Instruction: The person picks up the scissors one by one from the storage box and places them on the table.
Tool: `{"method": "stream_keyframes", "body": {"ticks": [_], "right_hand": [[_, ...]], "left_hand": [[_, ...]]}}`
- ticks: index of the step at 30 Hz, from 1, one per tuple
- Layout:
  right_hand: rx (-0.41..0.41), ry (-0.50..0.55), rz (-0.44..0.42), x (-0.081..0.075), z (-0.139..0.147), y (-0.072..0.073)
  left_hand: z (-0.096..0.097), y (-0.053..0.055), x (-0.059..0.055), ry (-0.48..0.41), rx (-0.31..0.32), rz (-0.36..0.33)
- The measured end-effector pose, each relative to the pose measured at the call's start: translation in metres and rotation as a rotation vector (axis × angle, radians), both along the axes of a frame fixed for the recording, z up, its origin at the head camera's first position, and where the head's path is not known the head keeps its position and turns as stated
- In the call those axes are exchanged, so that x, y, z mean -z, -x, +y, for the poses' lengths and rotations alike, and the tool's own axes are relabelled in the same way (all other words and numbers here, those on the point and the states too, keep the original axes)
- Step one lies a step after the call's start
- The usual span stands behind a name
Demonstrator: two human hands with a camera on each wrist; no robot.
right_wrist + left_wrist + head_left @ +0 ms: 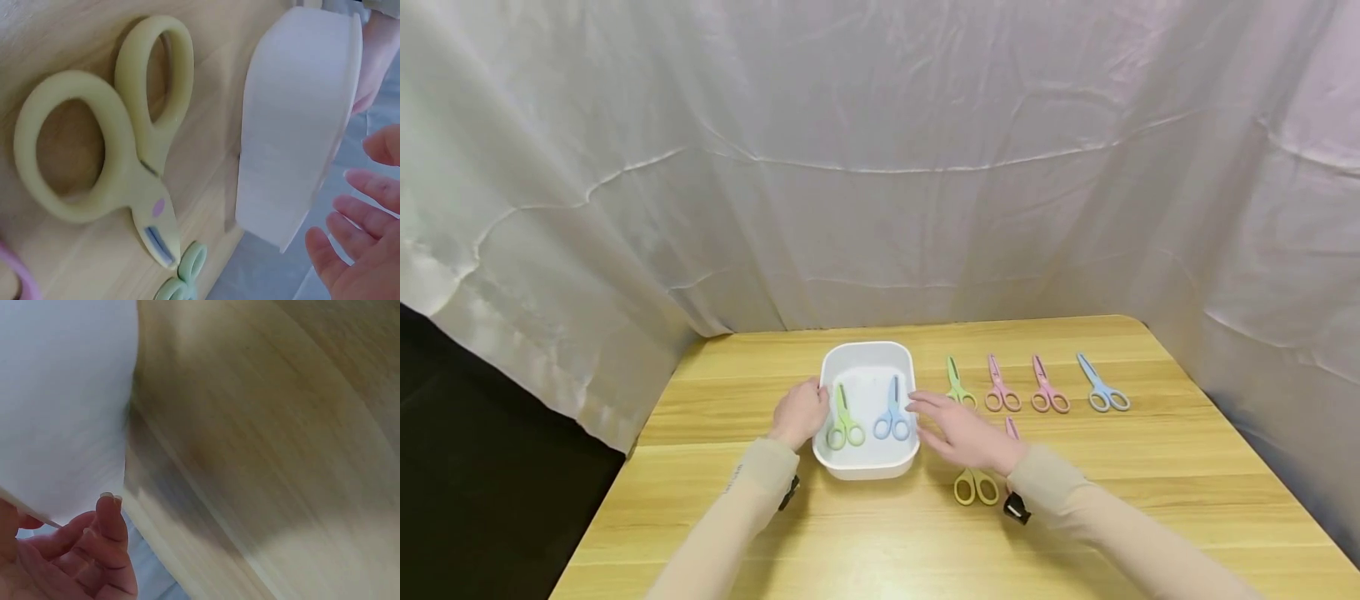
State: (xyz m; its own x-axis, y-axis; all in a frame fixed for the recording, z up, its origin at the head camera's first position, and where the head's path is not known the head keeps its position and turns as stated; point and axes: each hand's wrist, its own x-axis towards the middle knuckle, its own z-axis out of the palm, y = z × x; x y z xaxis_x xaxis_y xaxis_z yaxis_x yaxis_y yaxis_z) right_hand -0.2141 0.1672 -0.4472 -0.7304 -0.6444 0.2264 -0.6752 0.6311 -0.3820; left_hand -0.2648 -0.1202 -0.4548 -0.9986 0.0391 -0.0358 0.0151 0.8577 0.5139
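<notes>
A white plastic bin [867, 468] stands on the table with green scissors [846, 429] and blue scissors [892, 423] lying inside. My left hand [801, 412] holds the bin's left rim. In the left wrist view, the fingers [112, 519] of that hand curl against the outside of the wall. At the bin's right side hovers my right hand [966, 429], its fingers spread and nothing in them. Below that hand lie yellow scissors [976, 486], partly hidden by it in the head view; the right wrist view shows their handles large.
Right of the bin, a row holds green scissors [955, 379], two pink pairs [997, 387] [1047, 387] and blue scissors [1101, 387]. Another pink pair [1011, 427] lies partly under my right forearm. A grey curtain [880, 233] hangs behind the wooden table [865, 550].
</notes>
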Motion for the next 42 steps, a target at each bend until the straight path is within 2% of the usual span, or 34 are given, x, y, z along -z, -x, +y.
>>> {"method": "stream_keyframes", "body": {"ticks": [4, 12, 23, 29, 33, 36, 42], "right_hand": [[-0.044, -0.016, 0.032, 0.002, -0.005, 0.000], [-0.045, -0.041, 0.022, 0.007, -0.009, -0.003], [-0.046, -0.030, 0.086, -0.005, -0.019, -0.009], [0.008, 0.024, 0.047, -0.015, -0.034, -0.007], [0.006, 0.094, 0.007, -0.022, -0.047, -0.002], [0.012, 0.154, -0.053, -0.027, -0.058, 0.002], [0.075, 0.260, -0.202, -0.034, -0.080, 0.014]], "left_hand": [[-0.002, 0.001, 0.002, 0.011, 0.010, 0.023], [-0.005, 0.002, 0.006, 0.030, 0.020, 0.036], [-0.009, -0.003, 0.004, 0.056, 0.060, 0.040], [-0.011, -0.007, 0.002, 0.086, 0.105, 0.051], [-0.012, -0.009, 0.002, 0.096, 0.135, 0.059], [-0.013, -0.009, 0.003, 0.095, 0.151, 0.063], [-0.016, -0.011, 0.004, 0.109, 0.167, 0.088]]}}
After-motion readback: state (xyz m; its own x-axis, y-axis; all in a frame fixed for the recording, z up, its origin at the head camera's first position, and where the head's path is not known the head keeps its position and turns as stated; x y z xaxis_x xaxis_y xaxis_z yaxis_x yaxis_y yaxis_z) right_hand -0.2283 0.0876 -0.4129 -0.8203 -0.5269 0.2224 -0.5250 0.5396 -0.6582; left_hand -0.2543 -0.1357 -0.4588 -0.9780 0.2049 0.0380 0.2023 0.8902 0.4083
